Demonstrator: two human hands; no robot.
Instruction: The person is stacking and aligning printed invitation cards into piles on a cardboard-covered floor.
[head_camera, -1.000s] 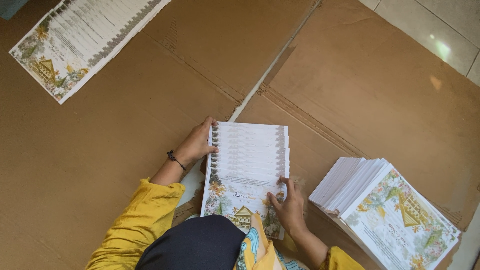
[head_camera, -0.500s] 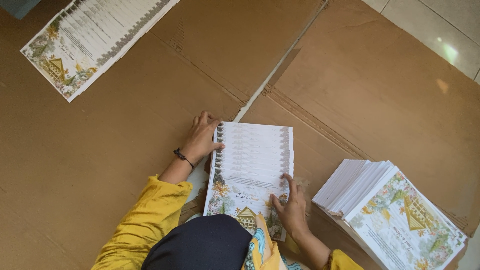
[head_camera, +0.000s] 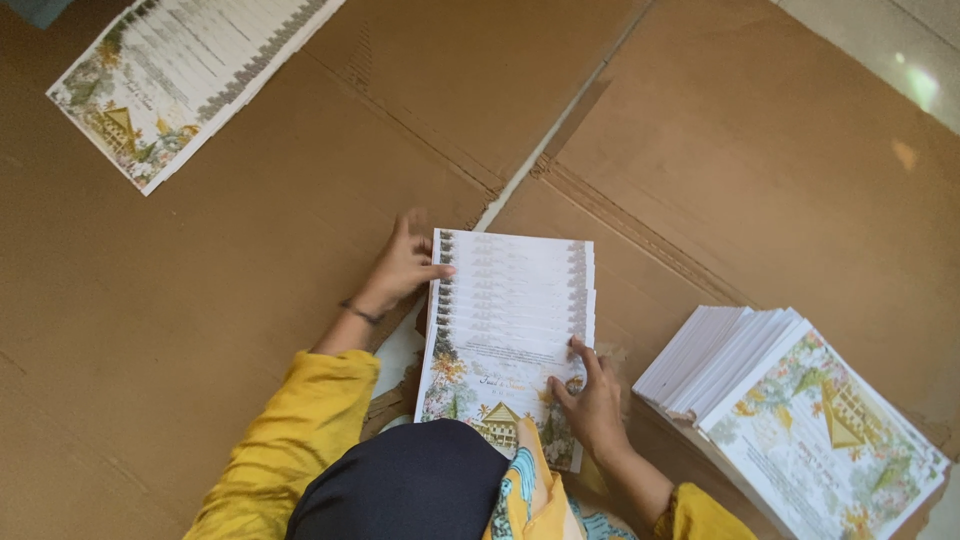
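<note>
- On the flattened cardboard, your left hand steadied the fanned printed cards, fingers flat.
- Your right hand pressed them, gripping nothing; squaring edges likely needed both.

The light is soft and warm, like daylight indoors. The brown cardboard looks evenly lit, not too bright and not dark. At the far right, the pale floor tiles shine with a small white glare spot. Shadows are faint and sit close under the stacks of printed cards. The picture is a little soft, and small print looks blurry.
</note>
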